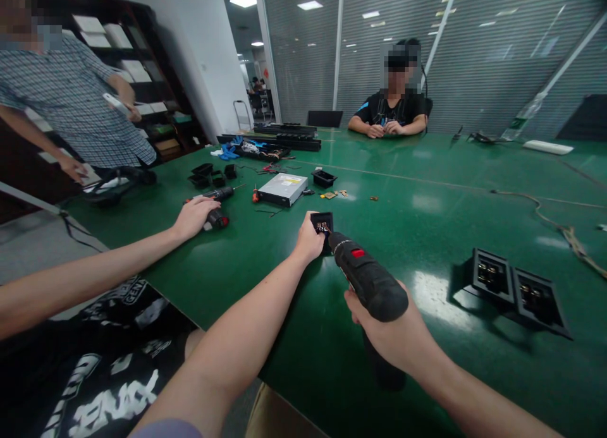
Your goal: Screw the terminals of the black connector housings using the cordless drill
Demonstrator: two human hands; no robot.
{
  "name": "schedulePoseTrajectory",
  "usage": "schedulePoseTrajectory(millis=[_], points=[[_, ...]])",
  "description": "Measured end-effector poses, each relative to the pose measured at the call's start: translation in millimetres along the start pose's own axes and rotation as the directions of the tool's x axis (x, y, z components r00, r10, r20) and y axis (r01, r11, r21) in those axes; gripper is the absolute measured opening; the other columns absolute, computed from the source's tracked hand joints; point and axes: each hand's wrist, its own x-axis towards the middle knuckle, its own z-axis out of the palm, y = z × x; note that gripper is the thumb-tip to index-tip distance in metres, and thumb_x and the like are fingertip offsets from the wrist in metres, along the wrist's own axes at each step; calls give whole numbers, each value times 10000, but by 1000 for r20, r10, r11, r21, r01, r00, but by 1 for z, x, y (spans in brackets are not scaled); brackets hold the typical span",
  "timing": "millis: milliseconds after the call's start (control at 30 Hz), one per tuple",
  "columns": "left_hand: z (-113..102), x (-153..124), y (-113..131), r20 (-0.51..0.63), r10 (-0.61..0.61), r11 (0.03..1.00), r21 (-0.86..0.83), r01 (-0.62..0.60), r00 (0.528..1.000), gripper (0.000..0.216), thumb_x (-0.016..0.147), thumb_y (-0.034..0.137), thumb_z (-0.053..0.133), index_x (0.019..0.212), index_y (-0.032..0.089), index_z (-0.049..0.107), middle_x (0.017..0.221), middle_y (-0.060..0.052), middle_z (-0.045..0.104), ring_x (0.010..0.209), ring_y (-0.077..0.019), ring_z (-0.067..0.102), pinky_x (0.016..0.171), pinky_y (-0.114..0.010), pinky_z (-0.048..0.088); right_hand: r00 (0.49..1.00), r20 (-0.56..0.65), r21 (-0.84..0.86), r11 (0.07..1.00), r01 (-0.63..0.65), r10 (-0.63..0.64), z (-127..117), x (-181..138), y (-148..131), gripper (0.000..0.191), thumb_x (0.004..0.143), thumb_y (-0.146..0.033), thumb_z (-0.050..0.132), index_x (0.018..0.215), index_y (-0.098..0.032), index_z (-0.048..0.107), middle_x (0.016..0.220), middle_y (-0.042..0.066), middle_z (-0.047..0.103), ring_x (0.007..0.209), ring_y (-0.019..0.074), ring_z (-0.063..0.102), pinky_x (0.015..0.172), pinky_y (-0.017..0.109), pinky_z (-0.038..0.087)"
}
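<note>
My left hand point(309, 241) grips a small black plastic box point(327, 245) at its left side, holding it on edge on the green table. Brass-coloured metal parts show inside the box's open face. Wrapped round the handle of a black cordless drill point(372, 280) with a red switch is my right hand point(393, 337). The drill's front end points into the box; its tip is too small to tell whether it touches the metal parts. On the right, two similar black boxes point(493, 277) with brass-coloured parts inside sit side by side.
A co-worker's hand point(196, 213) rests on another drill point(219, 215) at left. Beyond lie a silver disc drive point(283, 188), black empty boxes point(202, 174), small brass pieces point(329, 196) and a cord point(540, 207). One person sits across the green table point(408, 179); another stands at left.
</note>
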Motion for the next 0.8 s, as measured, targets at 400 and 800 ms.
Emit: schedulePoseTrajectory(millis=[400,800], points=[[-1,0,0,16,27,1000,-7,-27,1000,491,636,-15,529,1072,212,528,908,11,615,847,-142,572,798,-271,453,999,-38,-2,1000,-8,8,6,-5,-2,176,888,-354,647,992,-212,642,779,60,714,660,235,673,556,329,492],[0,1,-2,20,38,999,-13,-38,999,462,643,-13,536,1048,208,523,887,19,599,840,-135,561,773,-258,433,998,-54,-50,999,21,-23,8,-5,-2,173,887,-343,642,988,-203,632,764,48,711,637,216,668,549,310,479]])
